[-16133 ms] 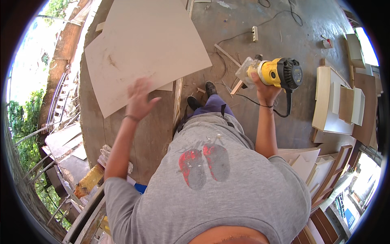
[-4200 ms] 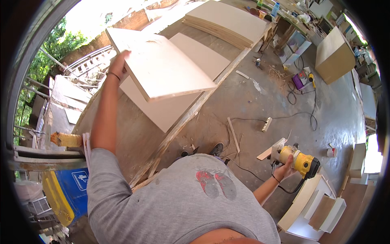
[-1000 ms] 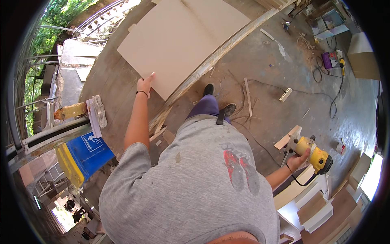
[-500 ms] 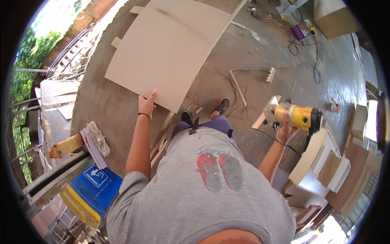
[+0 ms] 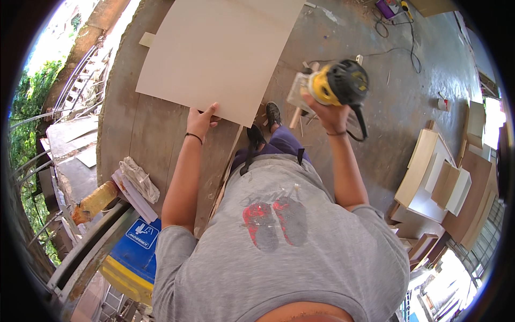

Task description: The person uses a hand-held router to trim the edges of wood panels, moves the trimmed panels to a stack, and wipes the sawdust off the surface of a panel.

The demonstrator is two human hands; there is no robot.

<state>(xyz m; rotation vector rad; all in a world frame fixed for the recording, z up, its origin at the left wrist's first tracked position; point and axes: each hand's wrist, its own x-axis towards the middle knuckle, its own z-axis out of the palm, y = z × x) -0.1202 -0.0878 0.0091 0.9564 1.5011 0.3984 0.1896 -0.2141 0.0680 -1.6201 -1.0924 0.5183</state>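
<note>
A large pale board (image 5: 214,59) lies on the wooden bench (image 5: 120,107) in front of me, its near right corner close to my body. My left hand (image 5: 201,122) grips the board's near edge, thumb on top and fingers curled below. In my right hand (image 5: 329,115) is a yellow and black router (image 5: 335,83), held up in the air to the right of the board and apart from it. A clear base plate (image 5: 296,92) with a wooden strip by it faces the board. The router's bit cannot be made out.
Behind my left elbow are a blue and yellow box (image 5: 129,252) and a crumpled pale bag (image 5: 140,180). Wooden drawer-like boxes (image 5: 429,172) stand at the right. A power cord (image 5: 414,51) runs over the floor, and a white cup (image 5: 442,103) stands farther right.
My right hand has carried the router leftward and forward, closer to the board, turning its black top toward me. My left hand keeps hold of the board's edge. The view has shifted.
</note>
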